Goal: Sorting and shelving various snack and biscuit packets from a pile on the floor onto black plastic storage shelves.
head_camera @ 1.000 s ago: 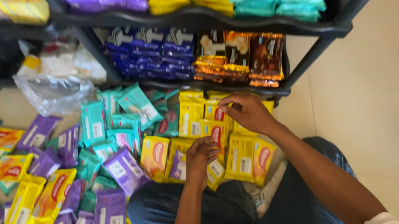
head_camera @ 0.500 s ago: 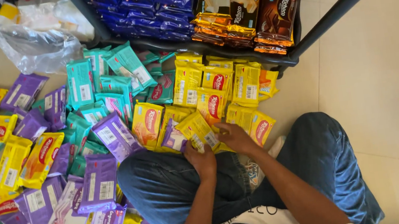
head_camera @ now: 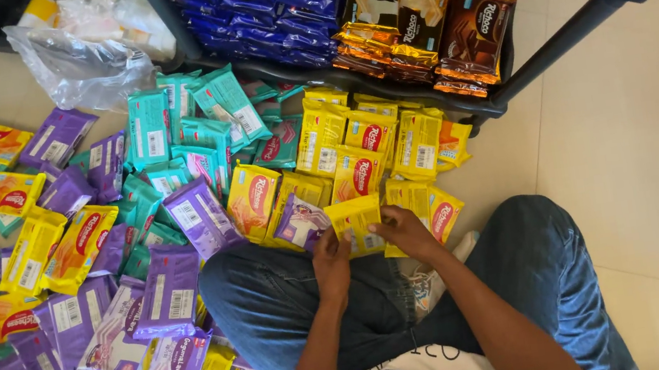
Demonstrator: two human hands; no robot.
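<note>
I sit cross-legged on the floor in blue jeans. My left hand (head_camera: 331, 258) and my right hand (head_camera: 407, 232) together grip one yellow wafer packet (head_camera: 356, 224) just above my knees. A purple packet (head_camera: 298, 222) lies right beside my left hand. More yellow packets (head_camera: 359, 151) lie in a heap just beyond my hands, and another yellow packet (head_camera: 439, 209) sits to the right of my right hand.
Purple packets (head_camera: 164, 294), teal packets (head_camera: 168, 139) and yellow ones (head_camera: 55, 249) cover the floor to my left. A black rack shelf (head_camera: 506, 96) ahead holds blue packets (head_camera: 252, 2) and brown-and-gold packets (head_camera: 427, 25). A clear plastic bag (head_camera: 80, 61) lies at the far left. Beige tile floor (head_camera: 653, 165) on the right.
My right hand drew back from the yellow heap toward my lap. Both hands came together on one yellow packet. The view tilted down, so the rack's upper shelf has left the frame.
</note>
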